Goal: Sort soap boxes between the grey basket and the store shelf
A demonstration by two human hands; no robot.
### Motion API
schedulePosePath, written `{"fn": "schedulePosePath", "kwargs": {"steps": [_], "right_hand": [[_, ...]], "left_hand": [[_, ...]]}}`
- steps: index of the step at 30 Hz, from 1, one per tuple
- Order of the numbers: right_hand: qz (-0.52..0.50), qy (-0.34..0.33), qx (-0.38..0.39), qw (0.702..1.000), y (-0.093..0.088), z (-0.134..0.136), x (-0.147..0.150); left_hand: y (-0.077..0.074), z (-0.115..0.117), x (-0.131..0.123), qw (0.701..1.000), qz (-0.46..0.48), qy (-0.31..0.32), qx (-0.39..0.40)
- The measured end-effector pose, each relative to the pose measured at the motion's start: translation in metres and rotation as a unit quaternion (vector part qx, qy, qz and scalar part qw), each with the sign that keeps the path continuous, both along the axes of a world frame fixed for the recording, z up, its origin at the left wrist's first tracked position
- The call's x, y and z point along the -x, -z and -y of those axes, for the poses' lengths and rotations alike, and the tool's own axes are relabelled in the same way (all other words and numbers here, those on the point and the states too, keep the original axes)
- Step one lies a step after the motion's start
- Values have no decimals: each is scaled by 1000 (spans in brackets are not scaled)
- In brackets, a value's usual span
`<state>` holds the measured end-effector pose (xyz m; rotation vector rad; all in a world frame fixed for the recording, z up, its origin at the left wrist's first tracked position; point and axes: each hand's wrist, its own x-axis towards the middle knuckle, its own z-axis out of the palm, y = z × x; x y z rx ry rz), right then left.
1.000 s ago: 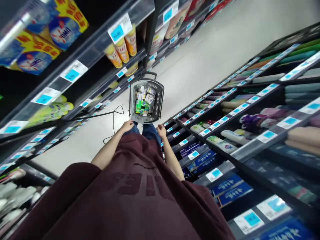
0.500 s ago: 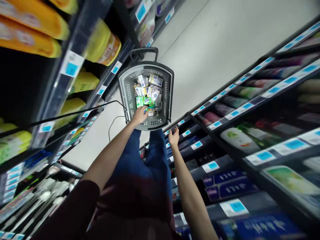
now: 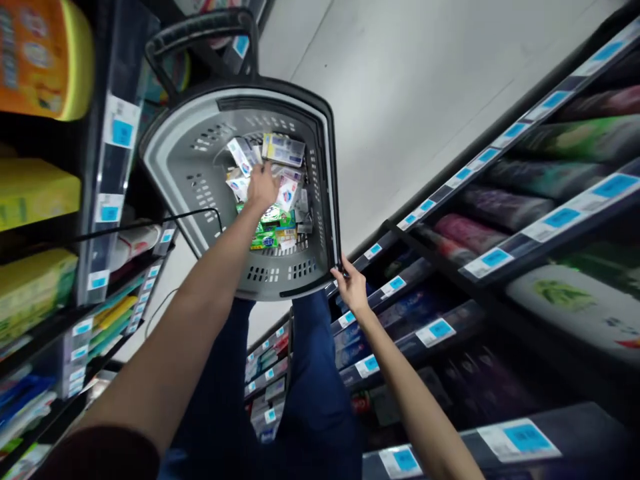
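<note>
A grey shopping basket (image 3: 200,241) with a black rim stands tilted in front of my legs. My left hand (image 3: 264,188) reaches down into it, fingers stretched out and apart over several small white boxes (image 3: 289,193). They touch or hover close to the boxes; I cannot tell which. A yellow-and-white box (image 3: 284,149) lies beyond the fingertips, and green packs (image 3: 265,240) are below the wrist. At the basket's near right corner, my right hand (image 3: 351,285) grips the rim between thumb and fingers.
The basket's black handle (image 3: 200,30) sticks up at the far side. Dark shelves with price tags flank me: yellow and orange packs (image 3: 37,60) on the left, bottles (image 3: 575,307) on the right. A thin black cable (image 3: 135,225) crosses from the left. Pale floor (image 3: 400,73) lies beyond.
The basket looks larger and closer, and has turned and shifted left. My left hand has moved from the green packs to the white boxes. My right hand has taken hold of the rim.
</note>
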<state>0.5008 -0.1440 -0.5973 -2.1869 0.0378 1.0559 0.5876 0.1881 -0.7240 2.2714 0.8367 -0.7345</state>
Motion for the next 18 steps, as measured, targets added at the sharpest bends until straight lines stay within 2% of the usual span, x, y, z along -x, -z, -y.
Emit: {"fn": "schedulePosePath", "kwargs": {"steps": [2, 4, 6, 8, 11, 13, 15, 16, 18], "right_hand": [[-8, 4, -1, 1000, 1, 1, 2], [-10, 5, 0, 1000, 1, 0, 2], [-15, -2, 10, 1000, -1, -3, 1], [-26, -17, 42, 999, -6, -9, -2], [-66, -74, 142, 985, -26, -27, -10], [-85, -114, 185, 972, -52, -46, -18], [-80, -148, 170, 971, -91, -69, -28], [-69, -166, 145, 973, -117, -82, -33], [-38, -212, 84, 973, -179, -107, -43]], "left_hand": [[12, -4, -4, 1000, -7, -9, -9], [13, -8, -2, 1000, -8, -11, -14], [0, -12, 5, 1000, -4, -12, -20], [-26, -14, 17, 1000, -9, -8, -26], [-85, -14, 40, 997, -67, -8, -34], [-135, -13, 59, 993, -109, -20, -32], [-190, -10, 80, 992, -122, -31, -17], [-220, -8, 91, 991, -128, -38, -7], [-284, -2, 113, 989, -138, -56, 15]]}}
